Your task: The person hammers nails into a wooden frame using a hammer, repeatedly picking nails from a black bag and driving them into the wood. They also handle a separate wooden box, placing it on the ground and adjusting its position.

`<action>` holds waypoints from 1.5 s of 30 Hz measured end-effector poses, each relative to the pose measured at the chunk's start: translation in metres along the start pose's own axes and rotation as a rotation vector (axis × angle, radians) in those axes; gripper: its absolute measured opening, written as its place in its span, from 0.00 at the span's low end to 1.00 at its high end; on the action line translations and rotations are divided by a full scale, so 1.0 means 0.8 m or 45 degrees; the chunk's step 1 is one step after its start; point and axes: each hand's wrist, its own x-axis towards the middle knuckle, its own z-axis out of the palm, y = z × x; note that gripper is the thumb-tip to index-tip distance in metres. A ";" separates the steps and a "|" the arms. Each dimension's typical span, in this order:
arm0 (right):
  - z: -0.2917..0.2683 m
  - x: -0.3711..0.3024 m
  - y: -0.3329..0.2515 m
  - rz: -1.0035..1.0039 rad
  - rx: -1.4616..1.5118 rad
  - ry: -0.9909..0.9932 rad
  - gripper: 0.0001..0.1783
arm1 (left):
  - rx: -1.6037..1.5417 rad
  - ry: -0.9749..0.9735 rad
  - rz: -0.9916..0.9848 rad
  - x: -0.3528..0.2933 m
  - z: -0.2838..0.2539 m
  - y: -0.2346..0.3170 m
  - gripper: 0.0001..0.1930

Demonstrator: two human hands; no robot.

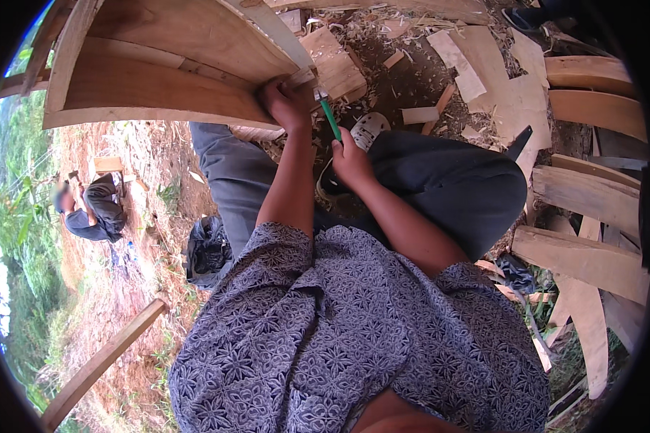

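A large wooden frame (159, 115) with curved boards inside stands at the upper left, across my left leg. At its right corner my left hand (287, 105) is closed around the wood, by a short pale wood piece (300, 77); its fingertips are partly hidden. My right hand (352, 160) grips a slim green-handled tool (330, 117), its light, metal-looking end up beside that corner. The exact kind of tool is too small to tell.
Wood offcuts (332, 61) and shavings cover the ground ahead. Curved boards (585, 260) are stacked at the right, near a dark blade-like piece (518, 143). A black plastic bag (209, 249) lies at the left. Farther off, another person (97, 208) sits holding a hammer-like tool.
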 end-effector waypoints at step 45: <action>-0.048 -0.029 -0.027 0.102 0.104 -0.012 0.26 | -0.150 -0.019 -0.134 -0.033 -0.005 0.038 0.10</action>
